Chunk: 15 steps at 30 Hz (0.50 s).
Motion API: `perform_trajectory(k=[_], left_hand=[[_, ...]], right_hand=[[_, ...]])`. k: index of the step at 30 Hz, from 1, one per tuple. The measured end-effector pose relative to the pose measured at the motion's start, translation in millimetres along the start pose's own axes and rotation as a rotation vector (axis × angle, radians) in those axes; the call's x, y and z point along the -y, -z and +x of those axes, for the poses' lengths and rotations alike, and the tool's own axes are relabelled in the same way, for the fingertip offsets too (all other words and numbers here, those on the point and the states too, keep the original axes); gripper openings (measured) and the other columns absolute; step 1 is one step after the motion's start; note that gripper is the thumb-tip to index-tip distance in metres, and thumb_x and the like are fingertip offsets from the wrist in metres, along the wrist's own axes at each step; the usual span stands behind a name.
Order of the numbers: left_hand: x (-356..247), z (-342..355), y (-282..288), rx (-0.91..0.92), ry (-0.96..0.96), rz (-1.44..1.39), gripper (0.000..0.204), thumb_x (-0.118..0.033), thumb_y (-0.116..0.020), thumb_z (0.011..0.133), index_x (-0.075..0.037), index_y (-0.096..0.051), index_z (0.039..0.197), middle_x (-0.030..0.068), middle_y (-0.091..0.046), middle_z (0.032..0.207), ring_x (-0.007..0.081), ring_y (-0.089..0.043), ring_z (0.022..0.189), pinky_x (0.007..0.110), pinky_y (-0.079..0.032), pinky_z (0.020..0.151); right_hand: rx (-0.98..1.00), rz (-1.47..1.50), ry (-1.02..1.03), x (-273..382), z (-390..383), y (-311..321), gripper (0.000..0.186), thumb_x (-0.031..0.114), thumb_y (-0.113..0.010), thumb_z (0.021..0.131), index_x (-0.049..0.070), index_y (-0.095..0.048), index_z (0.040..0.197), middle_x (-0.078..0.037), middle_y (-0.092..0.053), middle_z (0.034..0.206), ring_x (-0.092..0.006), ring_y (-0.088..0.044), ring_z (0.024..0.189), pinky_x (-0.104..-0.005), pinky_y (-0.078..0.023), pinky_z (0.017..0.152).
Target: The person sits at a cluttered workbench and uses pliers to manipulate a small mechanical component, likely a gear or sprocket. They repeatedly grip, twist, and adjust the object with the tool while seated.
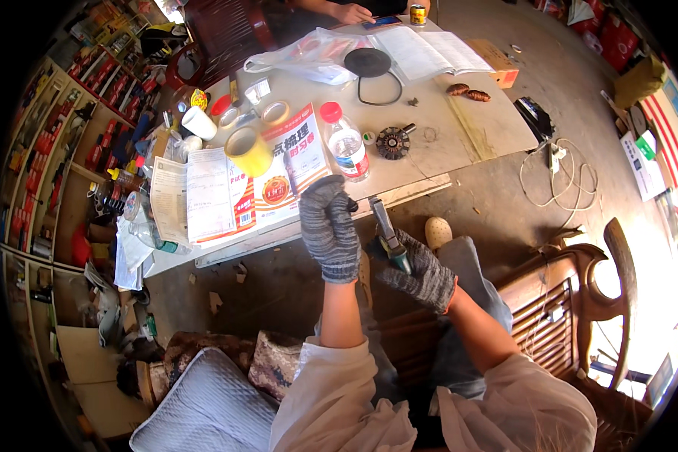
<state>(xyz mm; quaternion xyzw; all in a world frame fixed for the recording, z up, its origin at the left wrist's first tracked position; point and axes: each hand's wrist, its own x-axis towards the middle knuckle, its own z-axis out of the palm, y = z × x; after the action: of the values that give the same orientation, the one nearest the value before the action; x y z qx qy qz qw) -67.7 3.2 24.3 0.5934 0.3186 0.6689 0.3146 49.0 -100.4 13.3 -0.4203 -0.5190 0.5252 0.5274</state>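
One gloved right hand (422, 274) clamps green-handled pliers (388, 235) near the table (505, 124); I see the left hand (330, 227) apart, curled closed, contents hidden. I judge this tool-positioning, next calling for steady aim.

we wear grey knit gloves (333, 252) flecked light and dark, one on our left hand (330, 226), one on our right hand (423, 277), whose cuff (451, 295) is edged orange-red. our loose sleeves (331, 392) are pale beige, our trousers (465, 275) grey-blue, our visible shoe (438, 232) cream, round-toed and dotted.
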Motion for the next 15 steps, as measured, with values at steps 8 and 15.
perform_trajectory(k=[8, 15], left_hand=[[1, -3, -3, 0.223, -0.251, 0.230, 0.016, 0.005, -0.052, 0.088, 0.001, -0.060, 0.100, 0.0126, -0.063, 0.100, 0.0160, -0.061, 0.071, 0.027, -0.052, 0.063], [-3, -7, -11, 0.247, -0.192, 0.106, 0.019, 0.005, -0.051, 0.087, -0.003, -0.061, 0.101, 0.0122, -0.063, 0.100, 0.0175, -0.062, 0.071, 0.028, -0.052, 0.062]], right_hand=[[-0.051, -0.024, 0.027, 2, -2, 5, 0.039, 0.015, -0.069, 0.082, 0.003, -0.054, 0.116, -0.006, -0.060, 0.101, -0.0140, -0.056, 0.093, -0.0295, -0.046, 0.086], [-0.110, -0.016, 0.014, 6, -4, 7, 0.038, 0.016, -0.070, 0.082, 0.003, -0.055, 0.115, -0.007, -0.061, 0.103, -0.0153, -0.057, 0.094, -0.0307, -0.046, 0.086]])
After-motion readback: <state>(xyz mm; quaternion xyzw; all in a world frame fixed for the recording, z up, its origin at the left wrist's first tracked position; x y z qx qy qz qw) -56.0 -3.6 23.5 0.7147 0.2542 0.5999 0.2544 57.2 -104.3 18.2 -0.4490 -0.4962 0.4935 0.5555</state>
